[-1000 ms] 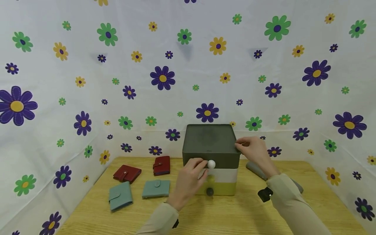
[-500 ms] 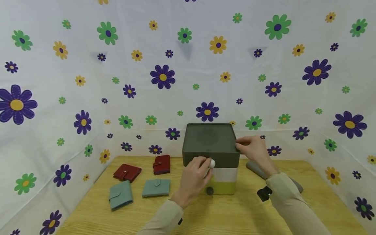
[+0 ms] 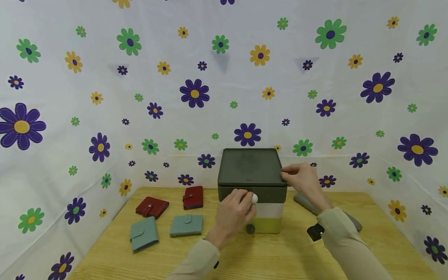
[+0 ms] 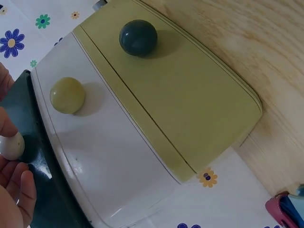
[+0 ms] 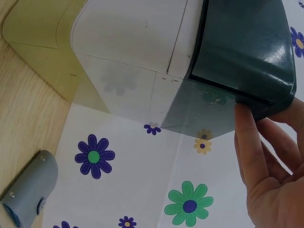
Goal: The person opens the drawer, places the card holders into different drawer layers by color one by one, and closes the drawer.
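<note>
A small three-tier drawer box [image 3: 250, 167] stands on the table, with a dark green top drawer [image 3: 271, 194], a white middle drawer [image 4: 114, 156] and a yellow-green bottom drawer [image 4: 190, 90]. My left hand [image 3: 233, 214] pinches the round white knob [image 3: 254, 198] of the top drawer between thumb and fingers. A narrow gap shows between this drawer's front and the box's top. At the box's upper right edge, my right hand [image 3: 301, 178] grips the rim; one finger [image 5: 251, 147] lies along the dark side. The yellow knob [image 4: 67, 95] and dark knob [image 4: 137, 38] are untouched.
Two red wallets [image 3: 152, 207] [image 3: 193, 197] and two light blue wallets [image 3: 144, 234] [image 3: 186, 225] lie left of the box. A grey leather case [image 5: 31, 187] lies to its right, partly behind my right arm. Flowered cloth [image 3: 196, 128] hangs behind and at both sides.
My left hand has come in closer round the white knob, and the top drawer has slid slightly outward. The right hand stays at the box's edge.
</note>
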`<state>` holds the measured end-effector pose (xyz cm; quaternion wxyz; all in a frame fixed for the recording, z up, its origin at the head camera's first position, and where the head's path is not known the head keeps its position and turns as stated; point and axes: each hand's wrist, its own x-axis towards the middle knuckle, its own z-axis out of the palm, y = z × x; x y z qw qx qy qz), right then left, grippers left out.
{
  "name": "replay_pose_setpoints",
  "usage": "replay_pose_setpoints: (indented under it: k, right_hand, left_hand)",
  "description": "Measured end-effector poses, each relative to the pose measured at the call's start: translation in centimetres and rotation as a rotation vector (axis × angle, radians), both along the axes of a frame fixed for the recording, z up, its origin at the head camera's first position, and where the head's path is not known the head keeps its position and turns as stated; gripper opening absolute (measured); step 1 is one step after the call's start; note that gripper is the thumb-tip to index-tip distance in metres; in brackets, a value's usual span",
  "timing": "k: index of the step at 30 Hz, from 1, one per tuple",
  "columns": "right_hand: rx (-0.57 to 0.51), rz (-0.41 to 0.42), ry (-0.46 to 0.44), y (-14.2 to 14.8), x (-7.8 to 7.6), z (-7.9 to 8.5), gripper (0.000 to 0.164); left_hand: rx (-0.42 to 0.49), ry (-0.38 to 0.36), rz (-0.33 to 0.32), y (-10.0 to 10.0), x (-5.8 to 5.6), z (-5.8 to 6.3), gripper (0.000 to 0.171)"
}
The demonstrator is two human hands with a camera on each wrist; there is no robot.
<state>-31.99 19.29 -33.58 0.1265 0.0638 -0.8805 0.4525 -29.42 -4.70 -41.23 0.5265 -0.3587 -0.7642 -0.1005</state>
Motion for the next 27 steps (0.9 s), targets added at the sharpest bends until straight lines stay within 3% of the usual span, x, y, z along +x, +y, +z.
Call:
replay_pose_setpoints:
  k: [10,27]
  right_hand:
    - [0.006,0.007,0.024,0.2,0.2,-0.2,0.027]
    - [-0.035,0.031,0.026,0.1,0.0,-0.3,0.026]
  left_hand:
    - [-0.056,0.070,-0.027,-0.1,1.3,-0.2,0.027]
    - [-0.047,0.170,-0.073,-1.0,3.7,-0.3,0.022]
